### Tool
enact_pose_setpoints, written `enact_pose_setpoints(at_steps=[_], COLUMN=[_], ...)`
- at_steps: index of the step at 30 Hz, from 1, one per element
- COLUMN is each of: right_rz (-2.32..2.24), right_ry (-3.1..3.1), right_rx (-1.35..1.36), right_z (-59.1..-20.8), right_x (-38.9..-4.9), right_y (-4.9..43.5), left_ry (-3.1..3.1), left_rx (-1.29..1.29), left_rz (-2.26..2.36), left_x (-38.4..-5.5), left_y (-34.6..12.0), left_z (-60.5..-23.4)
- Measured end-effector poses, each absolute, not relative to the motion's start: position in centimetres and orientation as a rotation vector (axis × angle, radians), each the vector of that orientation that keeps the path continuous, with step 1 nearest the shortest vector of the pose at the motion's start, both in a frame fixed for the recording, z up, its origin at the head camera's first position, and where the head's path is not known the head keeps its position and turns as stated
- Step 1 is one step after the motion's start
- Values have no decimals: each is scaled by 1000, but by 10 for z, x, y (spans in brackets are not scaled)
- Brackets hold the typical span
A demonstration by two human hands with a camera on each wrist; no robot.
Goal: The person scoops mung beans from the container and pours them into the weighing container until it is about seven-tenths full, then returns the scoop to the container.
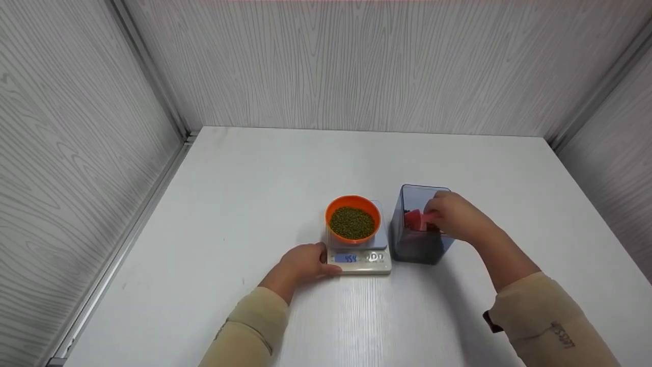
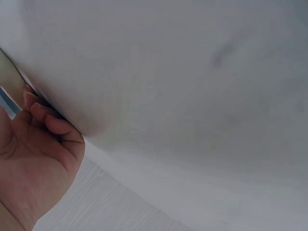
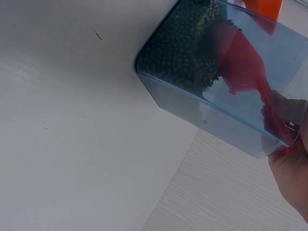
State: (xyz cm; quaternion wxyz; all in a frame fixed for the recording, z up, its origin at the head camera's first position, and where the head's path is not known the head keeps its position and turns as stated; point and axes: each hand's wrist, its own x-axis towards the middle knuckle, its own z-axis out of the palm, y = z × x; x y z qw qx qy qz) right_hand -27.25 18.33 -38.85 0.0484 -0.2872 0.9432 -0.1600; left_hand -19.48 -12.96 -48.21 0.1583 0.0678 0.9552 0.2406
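Observation:
A white digital kitchen scale (image 1: 362, 268) carries an orange bowl (image 1: 352, 201) of green mung beans (image 1: 352, 223); its lit display seems to read 454. My left hand (image 1: 304, 261) holds the scale's left front corner, thumb along the front edge and fingers curled at the side. In my right hand (image 1: 457, 216) is the handle of a red scoop (image 1: 415, 219), which is lowered into a clear bluish container (image 1: 416, 250). The right wrist view shows the scoop's head (image 3: 239, 60) by the mung beans (image 3: 175, 53) at the bottom; what it contains is hidden.
The container stands upright just right of the scale, close against it. Both are on a white table (image 1: 254, 204). Grey wood-grain panels (image 1: 346, 66) rise behind the table and at its left and right sides.

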Motion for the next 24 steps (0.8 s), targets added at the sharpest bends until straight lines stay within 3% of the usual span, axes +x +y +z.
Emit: enact_pose_setpoints(at_steps=[24], right_rz=[-847], right_ry=[2878], right_rx=[-823], right_z=[-382], right_x=[-260], right_y=[231], left_ry=[2734], left_rx=[193], left_rz=[713], left_x=[-195], left_y=[-130], left_z=[-484])
